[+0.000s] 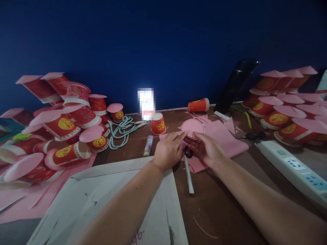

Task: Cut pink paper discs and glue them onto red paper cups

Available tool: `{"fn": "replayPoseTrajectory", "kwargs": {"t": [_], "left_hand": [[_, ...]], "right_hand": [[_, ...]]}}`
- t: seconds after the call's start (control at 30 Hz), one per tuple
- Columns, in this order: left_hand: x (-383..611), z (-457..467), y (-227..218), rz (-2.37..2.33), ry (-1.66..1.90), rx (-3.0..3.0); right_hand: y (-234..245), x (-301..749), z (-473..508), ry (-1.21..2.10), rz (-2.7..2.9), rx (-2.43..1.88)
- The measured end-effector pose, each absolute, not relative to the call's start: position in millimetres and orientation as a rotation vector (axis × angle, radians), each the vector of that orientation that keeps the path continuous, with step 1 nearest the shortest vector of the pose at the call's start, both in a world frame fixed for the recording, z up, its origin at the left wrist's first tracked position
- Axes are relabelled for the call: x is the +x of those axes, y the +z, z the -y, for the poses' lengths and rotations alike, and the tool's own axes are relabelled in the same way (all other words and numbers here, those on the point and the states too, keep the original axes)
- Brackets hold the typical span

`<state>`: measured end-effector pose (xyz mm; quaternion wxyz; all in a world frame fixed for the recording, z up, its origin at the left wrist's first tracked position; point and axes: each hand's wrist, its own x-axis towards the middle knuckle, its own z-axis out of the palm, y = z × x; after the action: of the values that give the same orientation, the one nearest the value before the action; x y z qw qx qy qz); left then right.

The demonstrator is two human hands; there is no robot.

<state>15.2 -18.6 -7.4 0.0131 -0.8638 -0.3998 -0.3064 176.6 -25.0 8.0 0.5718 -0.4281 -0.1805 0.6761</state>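
Note:
My left hand [169, 150] and my right hand [208, 149] meet at the near edge of a round pink paper disc [192, 126]. The right thumb lies on the rim with the fingers curled beneath it, and the left index finger reaches along the same edge. The left thumb is hidden. Below the fingers shows a black loop [188, 152], perhaps a scissors handle. Pink paper sheets [224, 137] lie under and beside the disc. To the left, a red paper cup [158, 124] stands upside down near a purple glue stick [148, 145].
Red cups with pink discs crowd the left [65, 126] and right [278, 119]. A white power strip [293, 166] lies on the right, a dark bottle [233, 83] leans behind, and blue cord [122, 132] coils at left. Nearby are a white stick [189, 175] and a large white sheet [102, 204].

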Motion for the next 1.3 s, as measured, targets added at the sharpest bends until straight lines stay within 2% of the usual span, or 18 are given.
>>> {"fn": "replayPoseTrajectory", "kwargs": {"t": [0.73,1.3], "left_hand": [[15.9,21.1,-4.3,1.164,-0.727,-2.579],[15.4,23.1,-3.3,1.163,-0.679,-2.473]], "right_hand": [[6.6,179.7,21.1,1.662,0.249,-0.962],[6.9,181.5,20.8,1.677,0.188,-0.952]]}}
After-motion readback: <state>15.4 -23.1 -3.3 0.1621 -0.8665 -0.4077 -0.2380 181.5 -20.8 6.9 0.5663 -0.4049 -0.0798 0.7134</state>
